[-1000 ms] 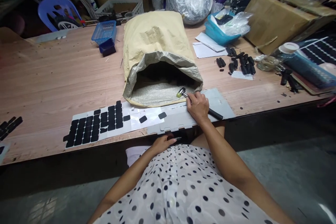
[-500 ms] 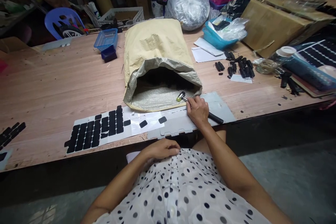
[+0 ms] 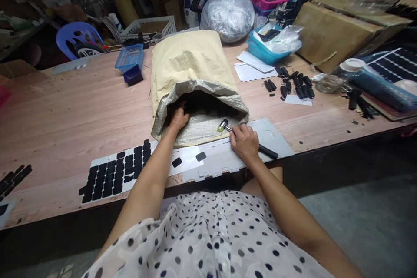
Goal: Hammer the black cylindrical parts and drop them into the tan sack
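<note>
One broad wood-grain table [image 3: 65,108], and on it one big sack [image 3: 192,65], tan paper outside, grey weave inside, mouth gaping. The left hand [image 3: 178,118] is in that mouth, fingertips lost in shadow, so I cannot tell their grip. In front lies one flat grey panel [image 3: 273,132]. The right hand [image 3: 245,142] rests on it, fingers clamped round one small hammer [image 3: 223,125].

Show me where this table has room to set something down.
Widest bare wood: left of the sack, between blue basket and sheet of black pads. A narrow strip lies right of the sack. Black parts crowd the right end. At its mouth, the right hand grips a hammer.
</note>
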`<state>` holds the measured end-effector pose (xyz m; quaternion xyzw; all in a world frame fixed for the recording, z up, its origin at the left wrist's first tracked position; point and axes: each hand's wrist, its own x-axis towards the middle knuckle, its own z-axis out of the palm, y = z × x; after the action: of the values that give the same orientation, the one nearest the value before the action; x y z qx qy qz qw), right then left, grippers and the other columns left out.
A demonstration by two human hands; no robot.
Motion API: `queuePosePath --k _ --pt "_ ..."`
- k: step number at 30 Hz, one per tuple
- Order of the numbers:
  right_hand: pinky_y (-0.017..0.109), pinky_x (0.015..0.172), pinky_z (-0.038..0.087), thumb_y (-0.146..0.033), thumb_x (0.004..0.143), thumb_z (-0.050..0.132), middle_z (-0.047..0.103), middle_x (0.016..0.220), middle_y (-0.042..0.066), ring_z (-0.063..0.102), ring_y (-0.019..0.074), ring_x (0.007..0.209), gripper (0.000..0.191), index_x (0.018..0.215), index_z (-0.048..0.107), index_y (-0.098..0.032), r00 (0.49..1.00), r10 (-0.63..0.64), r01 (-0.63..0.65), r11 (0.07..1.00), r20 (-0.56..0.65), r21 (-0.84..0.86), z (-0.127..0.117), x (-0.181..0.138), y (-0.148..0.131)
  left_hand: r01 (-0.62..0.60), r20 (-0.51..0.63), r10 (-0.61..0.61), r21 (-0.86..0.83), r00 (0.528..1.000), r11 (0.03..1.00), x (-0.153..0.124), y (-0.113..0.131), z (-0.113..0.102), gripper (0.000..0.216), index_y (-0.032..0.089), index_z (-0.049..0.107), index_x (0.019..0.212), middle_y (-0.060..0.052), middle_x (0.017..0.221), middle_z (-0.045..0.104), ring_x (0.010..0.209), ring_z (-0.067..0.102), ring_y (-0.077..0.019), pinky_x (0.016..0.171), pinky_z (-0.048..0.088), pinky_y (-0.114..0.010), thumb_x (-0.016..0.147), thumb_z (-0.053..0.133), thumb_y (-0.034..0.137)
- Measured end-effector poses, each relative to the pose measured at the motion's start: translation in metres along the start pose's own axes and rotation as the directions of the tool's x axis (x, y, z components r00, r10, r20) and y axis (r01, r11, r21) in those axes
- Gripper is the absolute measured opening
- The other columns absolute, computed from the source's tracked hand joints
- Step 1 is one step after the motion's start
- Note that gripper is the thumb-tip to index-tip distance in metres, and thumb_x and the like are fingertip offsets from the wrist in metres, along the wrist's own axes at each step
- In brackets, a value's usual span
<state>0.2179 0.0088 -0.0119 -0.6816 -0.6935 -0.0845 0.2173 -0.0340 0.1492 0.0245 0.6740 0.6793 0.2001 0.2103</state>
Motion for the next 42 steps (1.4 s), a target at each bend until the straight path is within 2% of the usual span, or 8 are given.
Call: queuePosePath --k 2,7,12,16,20,30,35,42 --pt "0.034 0.072 0.026 -0.025 0.095 0.049 0.057 0.088 0.008 0.043 0.0234 0.086 0.025 0.102 0.073 -0.02 1.0 0.003 -0.003 1.0 -0.001 -0.002 0.0 0.0 -0.001 -0.021 -0.019 0.021 0.0 1.0 1.0 -0.007 -0.001 0.0 0.057 0.018 0.06 0.139 -0.009 0.12 0.073 0.113 0.067 -0.0274 0.103 0.051 -0.037 0.083 0.064 0.01" --pt "0.034 0.072 0.026 -0.025 0.096 0.05 0.058 0.09 0.009 0.044 0.0237 0.086 0.024 0.102 0.073 -0.02 0.999 0.015 -0.015 1.0 0.028 0.009 -0.002 0.0 -0.002 -0.149 -0.041 0.148 -0.032 0.988 0.988 -0.044 0.002 -0.002 0.022 0.024 0.077 0.101 -0.005 0.1 0.075 0.105 0.063 -0.0273 0.096 0.052 -0.041 0.08 0.072 0.019" --pt "0.034 0.073 0.027 -0.026 0.097 0.049 0.059 0.093 0.009 0.045 0.0243 0.088 0.025 0.104 0.073 -0.02 0.999 0.026 -0.026 1.0 0.044 0.006 -0.003 0.002 -0.002 -0.287 0.041 0.297 -0.162 0.954 0.944 -0.105 0.015 0.01 0.019 0.026 0.078 0.1 -0.003 0.096 0.075 0.101 0.06 -0.0256 0.092 0.051 -0.041 0.081 0.074 0.025" --pt "0.034 0.074 0.028 -0.027 0.097 0.05 0.059 0.093 0.009 0.045 0.0245 0.089 0.025 0.105 0.073 -0.021 0.998 0.03 -0.03 1.0 0.053 -0.004 -0.003 0.003 0.0 -0.302 0.084 0.319 -0.169 0.944 0.938 -0.135 0.021 0.029 0.018 0.026 0.077 0.098 -0.003 0.097 0.074 0.101 0.059 -0.0257 0.093 0.05 -0.042 0.081 0.073 0.021" --pt "0.035 0.073 0.027 -0.027 0.097 0.05 0.06 0.093 0.01 0.045 0.0245 0.088 0.026 0.105 0.073 -0.021 0.999 0.024 -0.023 1.0 0.044 -0.005 -0.001 0.002 0.002 -0.311 0.048 0.32 -0.141 0.946 0.94 -0.14 0.02 0.04 0.019 0.024 0.076 0.099 -0.003 0.097 0.073 0.1 0.058 -0.0251 0.095 0.048 -0.042 0.082 0.073 0.018" --pt "0.034 0.073 0.027 -0.028 0.098 0.047 0.058 0.092 0.01 0.044 0.0242 0.088 0.029 0.107 0.073 -0.021 0.999 0.025 -0.025 1.0 0.02 -0.005 0.003 0.001 0.004 -0.349 -0.026 0.35 -0.158 0.937 0.924 -0.141 0.018 0.044 0.011 0.025 0.077 0.097 -0.004 0.093 0.065 0.095 0.058 -0.0234 0.092 0.048 -0.041 0.086 0.073 0.026" --pt "0.034 0.074 0.028 -0.028 0.098 0.046 0.058 0.092 0.01 0.044 0.0242 0.087 0.031 0.111 0.073 -0.021 0.999 0.015 -0.015 1.0 0.035 -0.004 0.002 0.002 0.005 -0.265 -0.073 0.256 -0.144 0.964 0.954 -0.142 0.018 0.046 0.012 0.026 0.078 0.094 -0.004 0.094 0.063 0.098 0.054 -0.025 0.091 0.048 -0.042 0.083 0.077 0.024" --pt "0.034 0.075 0.036 -0.028 0.099 0.048 0.063 0.092 0.01 0.051 0.024 0.088 0.031 0.113 0.075 -0.021 0.996 0.009 -0.013 0.999 0.093 0.04 -0.007 0.004 0.009 -0.173 -0.023 0.172 -0.192 0.985 0.966 -0.138 0.022 0.046 0.01 0.027 0.078 0.088 -0.004 0.093 0.063 0.1 0.054 -0.0254 0.092 0.05 -0.042 0.078 0.081 0.025"
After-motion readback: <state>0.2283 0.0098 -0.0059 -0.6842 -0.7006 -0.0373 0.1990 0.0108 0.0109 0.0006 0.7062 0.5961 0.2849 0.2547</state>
